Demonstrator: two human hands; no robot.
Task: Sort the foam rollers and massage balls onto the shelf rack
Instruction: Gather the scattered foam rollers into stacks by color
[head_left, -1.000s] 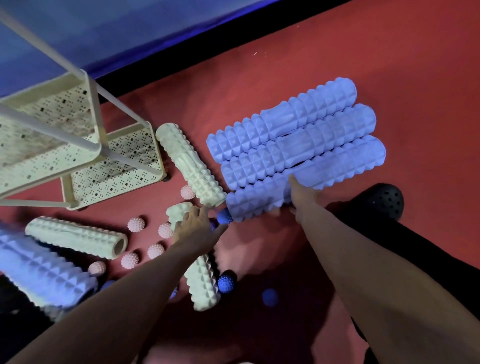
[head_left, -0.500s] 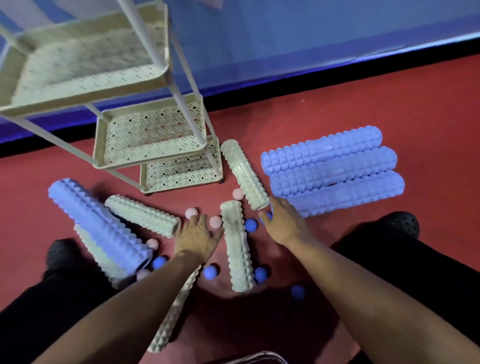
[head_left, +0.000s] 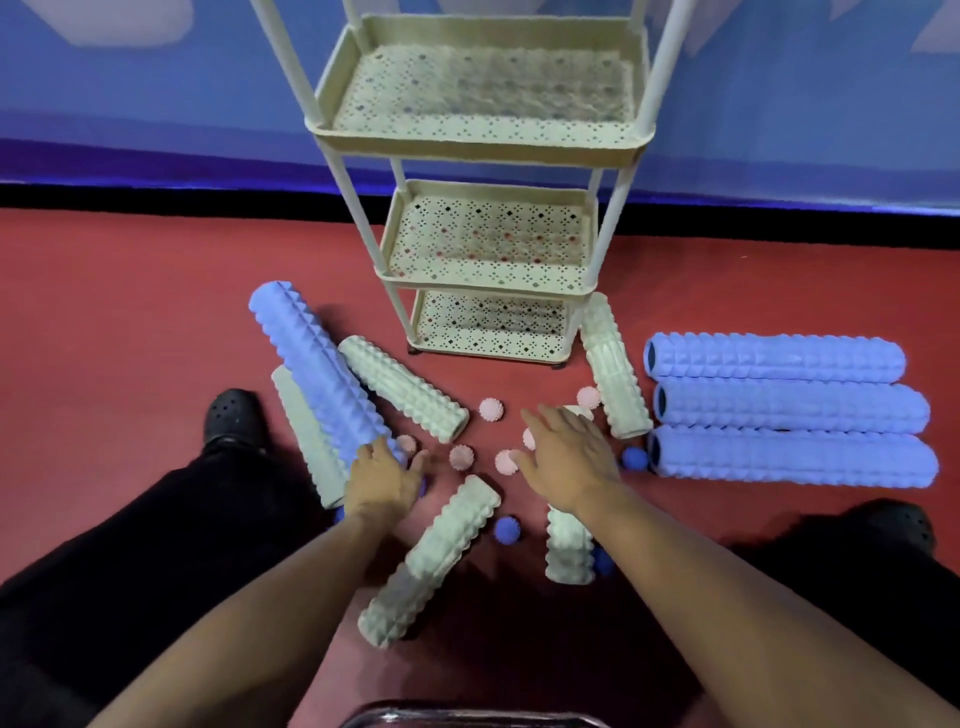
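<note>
A cream three-tier shelf rack (head_left: 483, 145) stands on the red floor ahead, its trays bare. Three blue foam rollers (head_left: 789, 405) lie side by side at the right. Another blue roller (head_left: 322, 374) lies at the left over a cream one. Several cream rollers (head_left: 405, 395) are scattered around, one (head_left: 436, 556) between my arms. Pink spiky balls (head_left: 491, 409) and blue spiky balls (head_left: 506, 530) lie in the middle. My left hand (head_left: 382, 480) rests open by the left blue roller's near end. My right hand (head_left: 563, 457) hovers open over a cream roller and pink balls, holding nothing.
My legs in black trousers and black clogs (head_left: 231, 415) flank the pile on both sides. A blue wall (head_left: 156, 104) with a black base strip runs behind the rack. A dark curved rim (head_left: 467, 719) shows at the bottom edge.
The view has swung left and up, bringing the rack to the centre. My right hand left the three blue rollers and moved over the middle pile; my left hand shifted toward the left blue roller.
</note>
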